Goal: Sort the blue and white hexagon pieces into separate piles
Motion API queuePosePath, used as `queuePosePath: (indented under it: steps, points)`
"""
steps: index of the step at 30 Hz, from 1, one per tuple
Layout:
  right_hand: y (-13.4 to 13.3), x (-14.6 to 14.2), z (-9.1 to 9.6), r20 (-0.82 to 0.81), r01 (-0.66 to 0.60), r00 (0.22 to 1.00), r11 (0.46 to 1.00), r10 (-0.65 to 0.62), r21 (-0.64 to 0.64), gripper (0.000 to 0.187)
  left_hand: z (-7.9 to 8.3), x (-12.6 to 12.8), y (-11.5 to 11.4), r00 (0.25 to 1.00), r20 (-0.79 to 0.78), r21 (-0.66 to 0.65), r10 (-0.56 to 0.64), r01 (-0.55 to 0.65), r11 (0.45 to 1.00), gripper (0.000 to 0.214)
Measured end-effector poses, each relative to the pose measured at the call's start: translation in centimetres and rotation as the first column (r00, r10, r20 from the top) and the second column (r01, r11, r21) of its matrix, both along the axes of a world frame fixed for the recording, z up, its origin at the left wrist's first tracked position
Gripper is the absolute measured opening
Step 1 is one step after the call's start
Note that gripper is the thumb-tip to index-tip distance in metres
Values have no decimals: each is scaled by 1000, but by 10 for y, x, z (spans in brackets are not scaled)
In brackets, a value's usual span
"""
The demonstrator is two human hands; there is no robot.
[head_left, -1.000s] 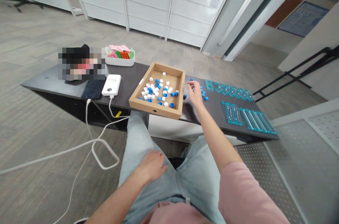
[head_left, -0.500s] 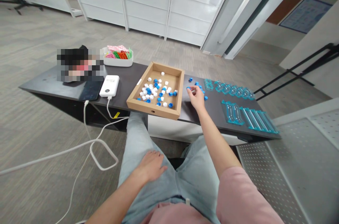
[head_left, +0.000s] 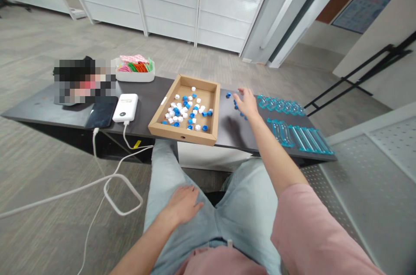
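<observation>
My right hand [head_left: 247, 102] reaches over the dark table [head_left: 152, 93], palm down, fingers bent over a few loose blue caps [head_left: 228, 94] just right of a cardboard tray [head_left: 164, 112]. Whether it holds a cap is hidden. The tray holds several blue and white caps [head_left: 186, 108]. Clear tubes with teal ends [head_left: 282, 106] lie in rows to the right of the hand. My left hand [head_left: 183, 203] rests flat on my left thigh, fingers spread, holding nothing.
A white power bank [head_left: 125, 107] and a dark phone [head_left: 102, 112] lie left of the tray, white cables hanging to the floor. A white box of coloured items [head_left: 134, 68] stands at the back. A perforated metal surface [head_left: 373, 188] is at the right.
My right hand has moved away from me and slightly right, over the loose blue caps. The view has shifted a little left. My left hand stays on my thigh.
</observation>
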State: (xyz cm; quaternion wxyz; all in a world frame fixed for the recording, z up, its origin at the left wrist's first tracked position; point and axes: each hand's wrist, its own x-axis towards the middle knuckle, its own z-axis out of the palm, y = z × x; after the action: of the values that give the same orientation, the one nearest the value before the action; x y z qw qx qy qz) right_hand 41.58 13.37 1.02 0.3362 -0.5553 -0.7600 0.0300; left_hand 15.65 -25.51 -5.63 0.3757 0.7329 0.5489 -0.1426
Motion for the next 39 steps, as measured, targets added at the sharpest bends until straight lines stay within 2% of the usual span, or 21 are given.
queuePosePath:
  steps: [5, 9, 13, 21, 26, 30, 35, 39]
  points:
    - [-34, 31, -48, 237, 133, 967, 981, -97, -142, 74, 4, 4, 0, 1000, -10, -23, 1, -1, 1000, 67]
    - [-32, 34, -66, 276, 149, 956, 972, -95, -180, 88, 5, 4, 1, 1000, -17, -33, 2, -2, 999, 69]
    - [-17, 25, -67, 318, 122, 946, 976, -59, -181, 99, 4, 3, 0, 999, -29, -43, 20, -22, 999, 67]
    - [14, -2, -50, 384, 185, 918, 963, -99, -195, 107, -8, 2, -2, 997, -6, -59, 78, -78, 995, 62]
    - [27, -10, -42, 391, 145, 919, 963, -46, -227, 105, -18, 2, -4, 994, -2, -58, 107, -107, 993, 60]
    - [36, -18, -40, 378, 122, 926, 953, -8, -277, 98, -14, 3, -3, 994, -3, -84, 110, -109, 990, 61]
    - [37, -26, -44, 346, 88, 938, 974, -11, -209, 59, -10, 2, -1, 996, -8, -96, 93, -93, 991, 62]
    - [23, -24, -48, 321, 62, 947, 982, -2, -177, 30, -13, 1, 0, 996, 3, -83, 85, -85, 993, 61]
